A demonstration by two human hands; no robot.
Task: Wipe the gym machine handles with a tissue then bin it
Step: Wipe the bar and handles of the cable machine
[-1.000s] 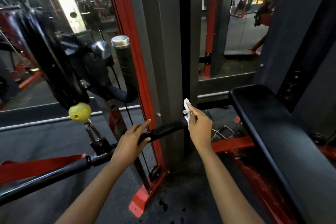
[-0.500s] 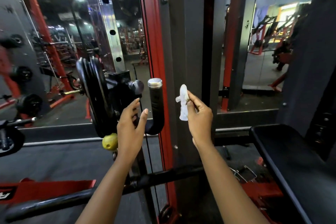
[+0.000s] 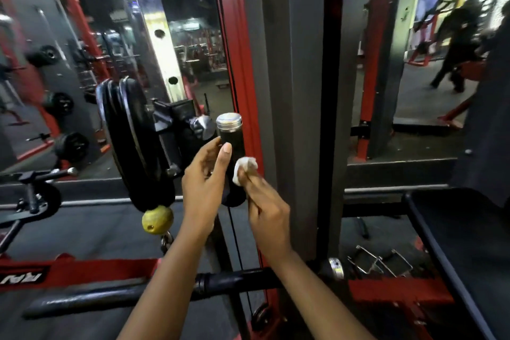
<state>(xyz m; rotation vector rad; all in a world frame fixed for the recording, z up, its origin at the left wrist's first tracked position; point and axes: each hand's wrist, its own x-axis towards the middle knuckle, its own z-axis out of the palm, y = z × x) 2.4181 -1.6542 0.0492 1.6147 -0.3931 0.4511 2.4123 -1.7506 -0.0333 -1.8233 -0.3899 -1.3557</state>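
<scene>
White tissue (image 3: pixel 244 167), crumpled, now pressed to the right side of the upright handle (image 3: pixel 231 143). Half a second back it was held up in the air just right of that grip, not touching. Right hand (image 3: pixel 266 210) pinches the wad between thumb and curled fingers.

Left hand (image 3: pixel 205 182) has closed in from the left. It was short of the grip then; now the thumb lies straight up the front and the forefinger touches the left side. Fingers nearly straight, not wrapped round.

Handle: black grip, chrome cap, standing just in front of the red frame post (image 3: pixel 240 63).

A second ago both hands were down at the low black bar (image 3: pixel 165 292); it now lies across the bottom, untouched. Yellow ball stopper (image 3: pixel 157 219) hangs left of the left wrist.

White lettering on the red floor beam (image 3: pixel 91 270), too blurred to read.
</scene>
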